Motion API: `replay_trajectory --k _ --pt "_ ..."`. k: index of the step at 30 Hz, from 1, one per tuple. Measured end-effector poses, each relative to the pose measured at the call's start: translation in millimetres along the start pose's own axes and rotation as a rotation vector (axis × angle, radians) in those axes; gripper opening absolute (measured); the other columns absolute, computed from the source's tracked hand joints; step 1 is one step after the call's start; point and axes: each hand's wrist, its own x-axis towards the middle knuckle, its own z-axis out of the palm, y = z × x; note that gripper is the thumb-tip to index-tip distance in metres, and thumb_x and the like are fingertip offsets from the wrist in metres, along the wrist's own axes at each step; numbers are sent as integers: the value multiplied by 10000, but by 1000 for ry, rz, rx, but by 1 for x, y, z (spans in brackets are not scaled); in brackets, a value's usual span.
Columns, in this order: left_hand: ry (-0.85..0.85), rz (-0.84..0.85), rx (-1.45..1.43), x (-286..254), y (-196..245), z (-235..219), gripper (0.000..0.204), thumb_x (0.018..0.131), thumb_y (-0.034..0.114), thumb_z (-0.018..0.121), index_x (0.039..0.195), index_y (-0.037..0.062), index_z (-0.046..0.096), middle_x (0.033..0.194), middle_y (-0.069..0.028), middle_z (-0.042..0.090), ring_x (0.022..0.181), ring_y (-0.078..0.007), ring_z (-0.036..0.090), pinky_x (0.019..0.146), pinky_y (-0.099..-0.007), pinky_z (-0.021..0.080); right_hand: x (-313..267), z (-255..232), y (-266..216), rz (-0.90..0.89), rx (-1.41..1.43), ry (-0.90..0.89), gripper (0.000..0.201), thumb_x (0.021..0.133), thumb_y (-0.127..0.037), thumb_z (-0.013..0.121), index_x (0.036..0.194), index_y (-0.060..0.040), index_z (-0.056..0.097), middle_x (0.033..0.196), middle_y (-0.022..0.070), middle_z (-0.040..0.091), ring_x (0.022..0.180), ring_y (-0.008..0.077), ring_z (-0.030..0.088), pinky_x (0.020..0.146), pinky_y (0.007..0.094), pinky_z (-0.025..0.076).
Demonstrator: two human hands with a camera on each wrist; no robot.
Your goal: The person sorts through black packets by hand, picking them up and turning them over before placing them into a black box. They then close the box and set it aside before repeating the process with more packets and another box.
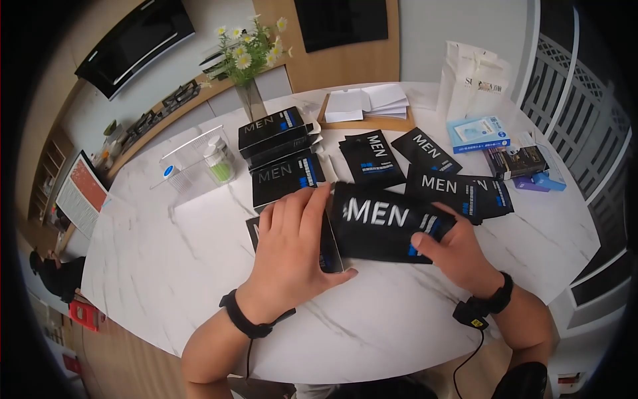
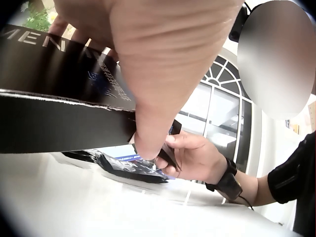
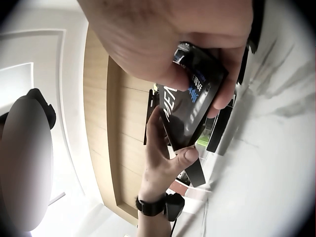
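Note:
In the head view my left hand [image 1: 292,236] lies over a black cardboard box [image 2: 54,126] marked MEN and grips it, thumb at its right end and fingers over the top. My right hand [image 1: 463,258] pinches the right end of a flat black MEN packet [image 1: 375,226], thumb on its printed face. The packet's left end is right at the open end of the box. Glossy and slightly bent, the packet also shows in the right wrist view, between the right hand's thumb and fingers. Much of the box is hidden under the left hand.
Behind the left hand stand stacked black MEN boxes [image 1: 276,136]. Several loose packets [image 1: 372,159] lie behind the right hand. A clear organiser [image 1: 193,169] with bottles, a flower vase [image 1: 250,100], a wooden tray [image 1: 325,120], a paper bag [image 1: 468,86] and a blue box [image 1: 478,134] stand farther back.

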Motion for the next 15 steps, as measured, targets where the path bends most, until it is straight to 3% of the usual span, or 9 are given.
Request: replay_trajectory --k 5,9,12,14,15 --pt "57 51 179 -1 13 11 1369 424 404 1031 1570 9 397 1430 -170 524 1319 -366 507 1116 -549 359 3 -2 6 -3 -34 -109 364 993 -63 711 1307 86 604 1062 92 731 893 83 666 783 257 563" --pt "-14 165 207 -7 23 22 1371 406 446 1012 1561 4 420 1444 -162 536 1326 -354 519 1119 -548 365 6 -7 14 69 0 -197 372 986 -53 704 1322 72 607 1055 84 727 895 99 662 787 274 562" --pt "-107 178 20 -12 26 20 1345 507 571 973 1566 -29 402 1489 -212 522 1341 -399 512 1136 -563 347 2 1 22 66 -82 -237 356 986 -53 697 1303 80 606 1032 74 718 893 93 654 780 278 553" --pt "-38 134 -8 -15 15 8 1270 615 567 955 1573 -43 388 1512 -242 503 1358 -411 504 1148 -543 343 1 5 28 43 -95 -213 321 994 -55 683 1289 53 617 1000 71 710 864 98 639 768 277 541" --pt "56 94 -90 -19 2 5 1128 724 443 939 1578 -41 383 1535 -246 487 1381 -405 494 1176 -506 343 1 4 28 44 -117 -213 311 997 -55 679 1287 43 621 991 69 707 854 101 634 764 275 538"
